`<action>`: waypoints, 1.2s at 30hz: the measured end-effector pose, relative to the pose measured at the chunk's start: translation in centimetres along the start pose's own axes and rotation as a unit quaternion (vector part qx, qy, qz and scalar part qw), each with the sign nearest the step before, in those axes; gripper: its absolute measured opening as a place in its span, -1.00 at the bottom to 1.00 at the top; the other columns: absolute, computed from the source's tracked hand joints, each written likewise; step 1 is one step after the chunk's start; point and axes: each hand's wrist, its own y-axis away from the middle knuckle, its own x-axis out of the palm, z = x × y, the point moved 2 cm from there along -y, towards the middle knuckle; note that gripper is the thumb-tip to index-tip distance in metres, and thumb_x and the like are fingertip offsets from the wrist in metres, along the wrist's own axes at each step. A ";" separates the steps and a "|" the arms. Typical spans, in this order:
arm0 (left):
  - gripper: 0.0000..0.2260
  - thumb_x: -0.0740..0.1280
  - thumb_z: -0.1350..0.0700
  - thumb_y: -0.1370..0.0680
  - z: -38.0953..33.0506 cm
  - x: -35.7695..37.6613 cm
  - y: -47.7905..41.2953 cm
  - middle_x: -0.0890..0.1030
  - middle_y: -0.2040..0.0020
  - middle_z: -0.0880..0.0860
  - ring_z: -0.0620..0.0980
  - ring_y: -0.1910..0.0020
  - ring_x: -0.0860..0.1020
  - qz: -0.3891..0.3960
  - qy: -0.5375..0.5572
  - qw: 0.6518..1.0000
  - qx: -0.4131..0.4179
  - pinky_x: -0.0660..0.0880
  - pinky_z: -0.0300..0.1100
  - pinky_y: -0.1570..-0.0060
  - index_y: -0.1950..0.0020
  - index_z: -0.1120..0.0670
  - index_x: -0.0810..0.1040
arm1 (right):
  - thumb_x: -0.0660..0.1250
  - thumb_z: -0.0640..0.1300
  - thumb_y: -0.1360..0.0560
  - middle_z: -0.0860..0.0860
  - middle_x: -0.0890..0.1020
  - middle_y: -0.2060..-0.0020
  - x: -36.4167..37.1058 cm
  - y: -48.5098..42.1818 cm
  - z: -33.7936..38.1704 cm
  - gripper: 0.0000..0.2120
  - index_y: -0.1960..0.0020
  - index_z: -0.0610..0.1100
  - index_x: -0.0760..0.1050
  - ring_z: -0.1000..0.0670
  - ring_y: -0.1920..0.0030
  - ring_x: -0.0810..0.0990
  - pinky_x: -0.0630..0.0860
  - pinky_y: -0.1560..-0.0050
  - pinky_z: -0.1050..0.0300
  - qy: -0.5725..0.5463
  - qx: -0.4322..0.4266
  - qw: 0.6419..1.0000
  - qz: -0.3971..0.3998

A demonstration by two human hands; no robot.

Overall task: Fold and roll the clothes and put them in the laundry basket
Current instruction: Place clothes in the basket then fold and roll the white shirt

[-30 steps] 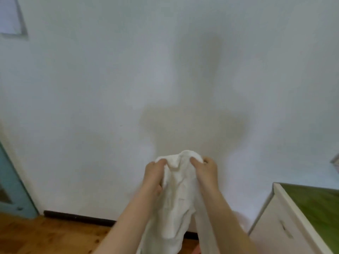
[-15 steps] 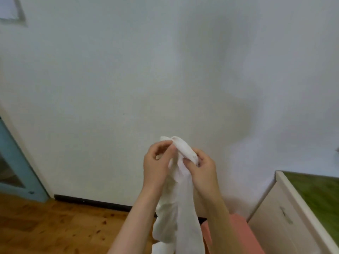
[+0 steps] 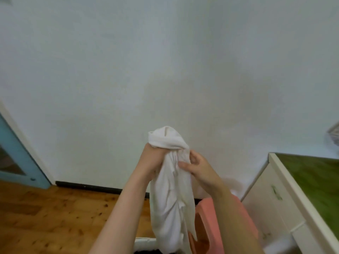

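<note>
**Head camera: white garment gathered in one fist, folding not yet begun**

A person stands facing a bare wall (image 3: 165, 70) and holds a white garment (image 3: 170, 198) up in the air, near the middle of the scene. The left hand (image 3: 152, 158) is now closed in a fist round the bunched top, and a knot of cloth pokes out above it. Half a second ago both hands only pinched that edge with their fingertips. The right hand (image 3: 200, 167) has slipped lower and pinches the garment's right side between thumb and fingers. The rest of the cloth hangs crumpled towards the wooden floor (image 3: 55, 217). Below it a pink tub (image 3: 209, 213) has come further into view. Whether it is the laundry basket cannot be told. A cabinet (image 3: 271, 198) with a green top stands at the right. The new grip suggests the garment is still being sorted out, with every fold, the roll and the drop still to do.
</note>
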 end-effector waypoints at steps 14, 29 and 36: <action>-0.71 0.21 0.15 -0.45 0.3 -0.1 2.2 0.64 -0.05 0.24 0.20 -0.02 0.62 0.056 0.297 0.937 -0.172 0.47 0.04 -0.18 0.00 0.24 0.65 | 0.18 -0.22 -0.62 0.10 0.58 0.02 2.4 0.9 -2.7 -0.83 -0.15 -0.06 0.46 0.11 0.01 0.53 0.46 0.03 0.31 0.196 0.053 0.969 -0.140; -0.60 0.17 -0.12 -0.60 1.0 -0.2 1.8 0.68 -0.03 0.19 0.13 -0.01 0.63 -0.014 0.190 0.954 -0.232 0.53 -0.06 0.04 -0.11 0.17 0.60 | 0.28 -0.01 -0.57 0.12 0.70 0.26 2.5 2.3 1.8 -0.81 0.12 -0.04 0.62 0.07 0.16 0.65 0.56 0.12 0.14 0.108 0.068 0.982 -0.139; -0.59 0.37 0.09 -0.53 2.1 -2.9 0.9 0.57 -0.12 0.02 -0.03 -0.08 0.56 -0.076 -0.086 0.991 -0.072 0.52 -0.11 -0.03 -0.36 -0.07 0.39 | 0.39 -0.10 -0.46 -0.08 0.51 0.28 1.3 1.7 1.7 -0.75 0.14 -0.31 0.50 -0.01 0.27 0.47 0.39 0.25 0.11 0.076 0.065 0.964 -0.245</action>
